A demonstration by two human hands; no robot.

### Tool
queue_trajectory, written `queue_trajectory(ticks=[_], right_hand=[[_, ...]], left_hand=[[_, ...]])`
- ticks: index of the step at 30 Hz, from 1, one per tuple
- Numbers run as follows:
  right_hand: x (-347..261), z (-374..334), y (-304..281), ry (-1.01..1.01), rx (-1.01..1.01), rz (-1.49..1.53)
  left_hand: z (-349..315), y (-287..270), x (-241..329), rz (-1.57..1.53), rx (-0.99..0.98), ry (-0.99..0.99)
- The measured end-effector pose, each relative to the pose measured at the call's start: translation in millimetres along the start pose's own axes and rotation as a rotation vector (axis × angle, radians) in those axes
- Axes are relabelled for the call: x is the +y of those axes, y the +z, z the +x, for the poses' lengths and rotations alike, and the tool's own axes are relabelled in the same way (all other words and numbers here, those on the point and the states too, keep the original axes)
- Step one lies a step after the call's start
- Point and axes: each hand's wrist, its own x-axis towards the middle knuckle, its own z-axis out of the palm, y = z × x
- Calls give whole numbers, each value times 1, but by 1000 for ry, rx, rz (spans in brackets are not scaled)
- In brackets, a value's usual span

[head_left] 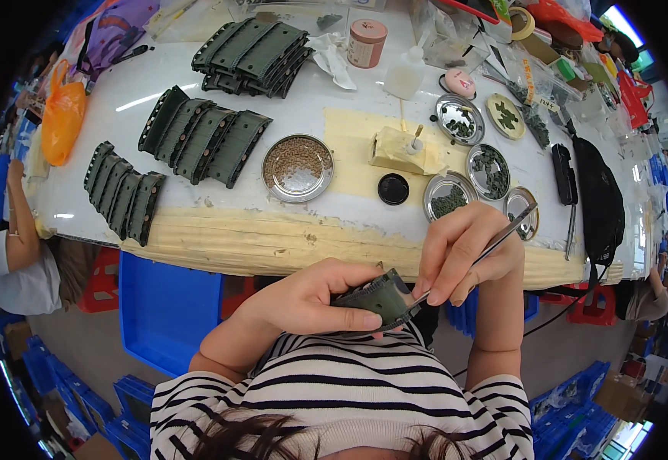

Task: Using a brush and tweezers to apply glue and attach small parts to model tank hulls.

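Note:
My left hand [326,300] is closed round a dark green curved plastic part [384,300], held over my lap just off the table's front edge. A thin metal tool like tweezers [502,236] lies in my right hand [468,253], pinched between thumb and fingers. Its lower tip meets the right edge of the green part; whether it grips something small there, I cannot make out. Beyond my right hand stand round metal dishes, one with small green pieces [449,201], another with dark green bits [489,172]. A larger dish [298,169] holds many small brown pieces.
Stacks of similar green curved parts [205,138] lie on the left. A yellow taped block [407,151] and a black round lid [393,188] sit mid-table. A blue bin [169,307] is below the front edge. Other people sit at both sides.

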Motion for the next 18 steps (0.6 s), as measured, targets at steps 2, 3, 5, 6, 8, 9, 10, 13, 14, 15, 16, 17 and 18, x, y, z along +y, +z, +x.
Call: queue_trajectory(ticks=[2, 3, 5, 6, 8, 9, 10, 13, 14, 15, 16, 17, 18], right_hand=[[0, 0, 0, 1, -8, 5], [-1, 1, -1, 2, -9, 7], [-1, 1, -1, 2, -13, 10], [-1, 1, -1, 1, -15, 10], [-1, 1, -1, 1, -22, 11], [-1, 1, -1, 2, -26, 11], [-1, 1, -2, 4, -30, 12], [0, 1, -2, 2, -41, 21], [0, 1, -2, 0, -45, 20], [1, 1, -3, -2, -48, 18], [1, 1, -3, -4, -51, 16], [1, -1, -3, 0, -20, -2], [0, -1, -4, 2, 7, -22]], left_hand=[[0, 0, 0, 0, -2, -1], [0, 0, 0, 0, -3, -1], [0, -1, 0, 12, -33, 11], [1, -1, 0, 18, -48, 18], [1, -1, 0, 44, -46, 31], [1, -1, -1, 57, -45, 37], [1, -1, -1, 36, -47, 22], [1, -1, -3, -17, -52, -4], [1, 0, -1, -28, -55, -2], [2, 1, 0, -39, -58, 0], [2, 0, 0, -52, -56, -12], [2, 0, 1, -65, -54, -23], [2, 0, 2, -73, -50, -32]])
